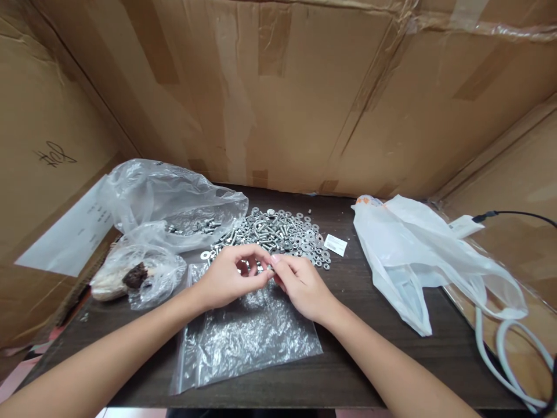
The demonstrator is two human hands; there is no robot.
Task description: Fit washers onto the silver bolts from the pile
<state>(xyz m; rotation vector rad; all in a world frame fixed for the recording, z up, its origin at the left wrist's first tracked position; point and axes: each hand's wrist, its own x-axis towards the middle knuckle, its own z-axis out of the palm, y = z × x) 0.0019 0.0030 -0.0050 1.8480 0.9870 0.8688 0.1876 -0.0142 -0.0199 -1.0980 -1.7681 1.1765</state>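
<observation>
My left hand [230, 274] and my right hand [303, 285] meet fingertip to fingertip at the near edge of a heap of metal bolts [275, 229]. Thumb and fingers are pinched on both; a tiny bit of metal seems to show between them, too small to name. Flat washers [307, 237] and nuts [325, 255] lie mixed along the heap's right side. Beneath my wrists, clear zip-lock bags [261, 342] lie flat on the dark table [361, 360].
At the left, a large clear plastic bag [169, 197] has loose bolts at its mouth, with a knotted bag [152, 267] holding something dark in front. A small white label [335, 245] lies right of the heap. White plastic bags [404, 255] and a pale cable [500, 348] occupy the right. Cardboard walls [304, 116] surround the table.
</observation>
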